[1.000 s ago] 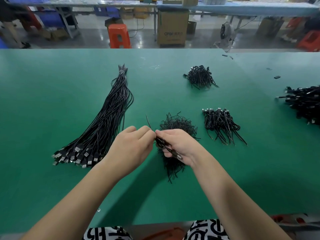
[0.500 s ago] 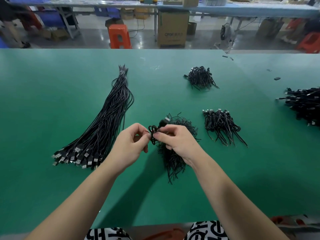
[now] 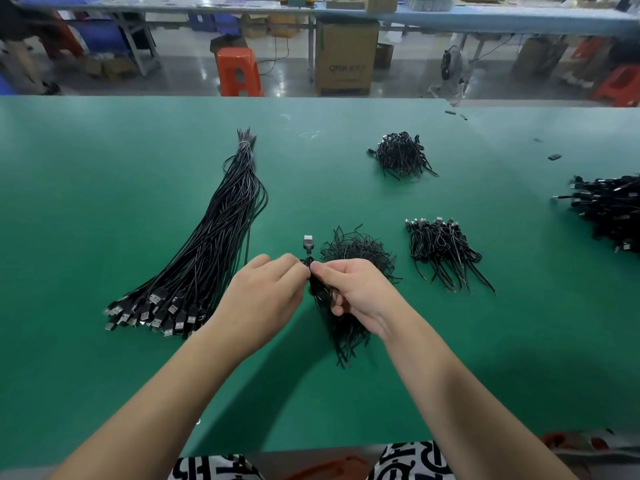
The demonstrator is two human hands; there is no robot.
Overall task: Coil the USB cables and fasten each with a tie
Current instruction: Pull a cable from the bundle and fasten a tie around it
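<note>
While R hand (image 3: 353, 289) grips coiled cable (image 3: 320, 289), L hand (image 3: 266, 289) pinches tie.

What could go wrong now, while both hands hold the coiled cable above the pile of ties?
1. The left hand and right hand pinch the cable only at one small spot; a slip might let the coil spring open.
2. The plug sticks up free and may swing out of the coil.
3. The hands work right over the ties, so loose ones could snag and lift with the cable.
</note>
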